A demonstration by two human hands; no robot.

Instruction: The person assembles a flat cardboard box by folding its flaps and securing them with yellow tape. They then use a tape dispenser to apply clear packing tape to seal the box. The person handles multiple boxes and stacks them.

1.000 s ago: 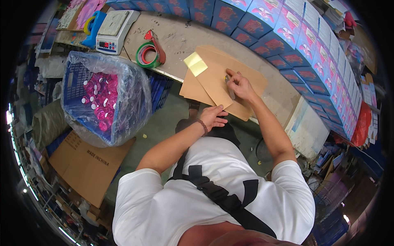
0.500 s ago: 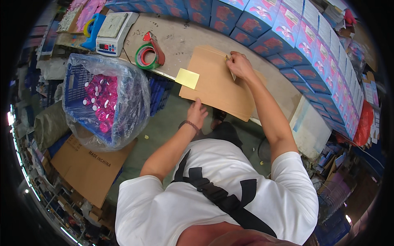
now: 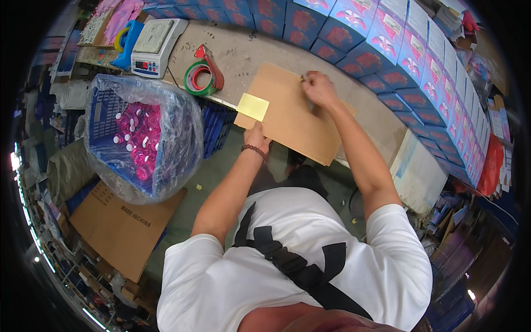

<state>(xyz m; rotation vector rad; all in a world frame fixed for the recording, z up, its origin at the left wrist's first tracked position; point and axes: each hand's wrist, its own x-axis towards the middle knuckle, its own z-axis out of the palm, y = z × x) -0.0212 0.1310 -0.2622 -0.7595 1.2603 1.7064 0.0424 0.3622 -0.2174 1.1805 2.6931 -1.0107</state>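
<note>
A stack of flat brown cardboard sheets [image 3: 298,113] lies on the table and overhangs its near edge. My left hand [image 3: 256,137] is closed on the near left edge of the sheets, just below a yellow paper pad [image 3: 253,106] lying on them. Over the upper right part of the cardboard, my right hand [image 3: 319,88] has its fingers curled together around something small. Only a dark tip pokes out by the fingertips, and blur hides what it is.
A red tape dispenser [image 3: 203,72] and a white scale [image 3: 157,48] stand on the table. Stacked blue boxes [image 3: 381,52] line its far and right sides. At left is a plastic-lined blue crate [image 3: 102,122] of pink bottles; cardboard [image 3: 110,227] lies below it.
My left hand has moved up from just off the cardboard and closed on its near edge. The cardboard has shifted slightly left. My right hand has tilted and moved slightly.
</note>
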